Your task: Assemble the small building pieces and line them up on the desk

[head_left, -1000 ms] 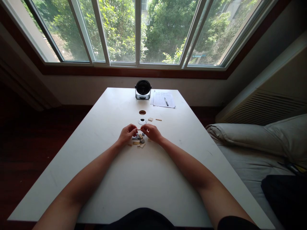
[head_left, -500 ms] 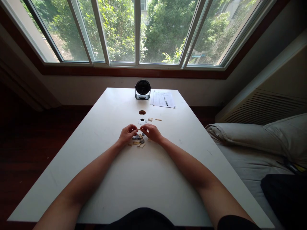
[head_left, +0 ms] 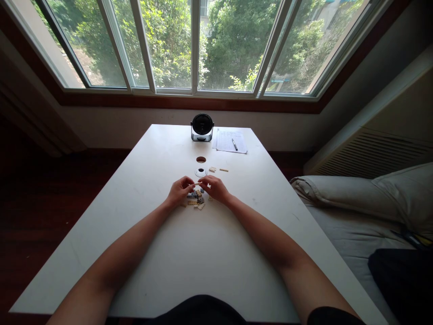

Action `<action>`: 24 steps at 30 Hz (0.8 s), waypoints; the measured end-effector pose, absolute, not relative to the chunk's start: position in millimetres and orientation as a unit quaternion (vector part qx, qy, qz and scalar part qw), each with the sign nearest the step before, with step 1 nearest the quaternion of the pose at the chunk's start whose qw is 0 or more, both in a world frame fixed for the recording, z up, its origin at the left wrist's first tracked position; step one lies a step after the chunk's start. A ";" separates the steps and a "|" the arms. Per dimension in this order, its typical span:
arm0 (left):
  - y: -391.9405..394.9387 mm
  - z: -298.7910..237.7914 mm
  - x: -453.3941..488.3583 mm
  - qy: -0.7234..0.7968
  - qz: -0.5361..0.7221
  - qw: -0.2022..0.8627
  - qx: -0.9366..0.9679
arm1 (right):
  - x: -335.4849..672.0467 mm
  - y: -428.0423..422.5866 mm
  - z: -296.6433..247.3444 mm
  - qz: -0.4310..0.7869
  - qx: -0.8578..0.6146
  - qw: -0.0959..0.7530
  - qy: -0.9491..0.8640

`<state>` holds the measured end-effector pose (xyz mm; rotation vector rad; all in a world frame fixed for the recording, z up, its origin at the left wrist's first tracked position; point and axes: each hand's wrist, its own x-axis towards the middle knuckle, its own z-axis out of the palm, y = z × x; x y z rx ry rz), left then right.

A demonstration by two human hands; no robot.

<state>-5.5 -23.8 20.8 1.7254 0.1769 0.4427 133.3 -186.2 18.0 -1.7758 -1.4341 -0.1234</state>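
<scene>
My left hand [head_left: 180, 190] and my right hand [head_left: 214, 188] meet above the white table [head_left: 203, 253], fingertips pinched. Between them they hold a small tan building brick [head_left: 198, 183], one end in each hand; its exact shape is too small to make out. Just below my fingers lies a loose pile of grey and tan building bricks [head_left: 195, 197], partly hidden by the hands. A pale brick [head_left: 201, 206] rests at the near edge of that pile. Beyond my right hand sit a tan brick group [head_left: 212, 169] and a long thin tan brick [head_left: 223, 170].
A small black fan [head_left: 202, 125] stands at the table's far edge, with paper sheets [head_left: 227, 141] and a pen [head_left: 234, 144] to its right. Behind my hands are a round hole [head_left: 201, 160] and a ring-shaped cover [head_left: 200, 172]. A cushioned seat [head_left: 352, 225] adjoins the right side.
The tan brick between my fingertips shows a little more now, as the right fingers have shifted slightly. Otherwise both hands stay in place, and the pile looks the same.
</scene>
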 end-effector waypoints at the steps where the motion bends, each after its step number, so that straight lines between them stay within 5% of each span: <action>1: -23.7 20.6 -5.4 0.080 0.193 0.625 0.752 | 133.6 -186.2 17.7 -0.049 -0.706 0.413 -0.573; 24: -24.0 17.5 -4.7 0.088 0.191 0.593 0.777 | 140.9 -187.1 15.8 -0.087 -0.703 0.361 -0.607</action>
